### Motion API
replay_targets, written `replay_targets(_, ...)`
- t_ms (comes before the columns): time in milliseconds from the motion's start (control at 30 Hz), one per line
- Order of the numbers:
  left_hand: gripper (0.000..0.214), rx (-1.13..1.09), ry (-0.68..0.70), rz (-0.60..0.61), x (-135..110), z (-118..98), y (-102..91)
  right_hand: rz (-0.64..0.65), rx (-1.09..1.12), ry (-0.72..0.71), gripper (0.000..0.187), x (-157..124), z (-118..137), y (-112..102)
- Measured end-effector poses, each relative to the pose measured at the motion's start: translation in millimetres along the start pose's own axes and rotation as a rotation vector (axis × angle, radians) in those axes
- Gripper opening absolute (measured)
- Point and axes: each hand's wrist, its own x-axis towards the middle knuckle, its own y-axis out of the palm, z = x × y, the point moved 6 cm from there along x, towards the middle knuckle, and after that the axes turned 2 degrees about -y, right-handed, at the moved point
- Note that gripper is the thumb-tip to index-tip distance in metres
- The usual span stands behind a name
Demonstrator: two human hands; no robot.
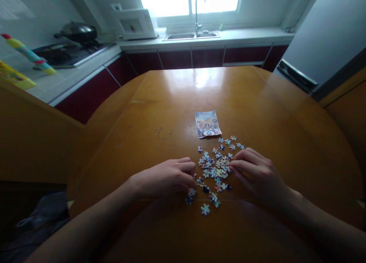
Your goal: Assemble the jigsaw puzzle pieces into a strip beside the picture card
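A loose heap of small jigsaw puzzle pieces (pixel 220 173) lies on the wooden table in front of me, several scattered around its edges. My left hand (pixel 175 176) is at the heap's left side, its fingers curled down and closed; what they hold, if anything, is hidden. Just below those fingertips lie a few puzzle pieces (pixel 190 196). From the right, my right hand (pixel 255 172) reaches the heap's edge with thumb and forefinger pinched on what looks like a puzzle piece. Beyond the heap lies a picture sheet (pixel 208 124) with a penguin on it.
The round-ended wooden table (pixel 137 133) fills the middle. Behind it are a counter with a sink (pixel 180 36), a tap (pixel 196 13) and a white microwave (pixel 135 24). A pot (pixel 80 32) stands on the stove at left; a refrigerator (pixel 320 37) is at right.
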Motion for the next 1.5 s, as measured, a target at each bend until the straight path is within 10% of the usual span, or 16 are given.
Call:
replay_targets(367, 0.017, 0.031, 0.026, 0.058, -0.8, 1.3, -5.2, 0.087, -0.090, 0.210, 0.013, -2.7, -39.7, -1.9)
replay_targets(633, 0.034, 0.163, -0.063, -0.185, 13.1, 14.4, 6.6, 0.287, -0.177, 0.109, 0.020, -0.2, -28.9, 8.2)
replay_targets(1500, 0.016, 0.201, -0.027, -0.206, 12.2, 19.9, 5.6, 0.407, -0.117, -0.020, 0.031, -2.1, -35.6, -8.3)
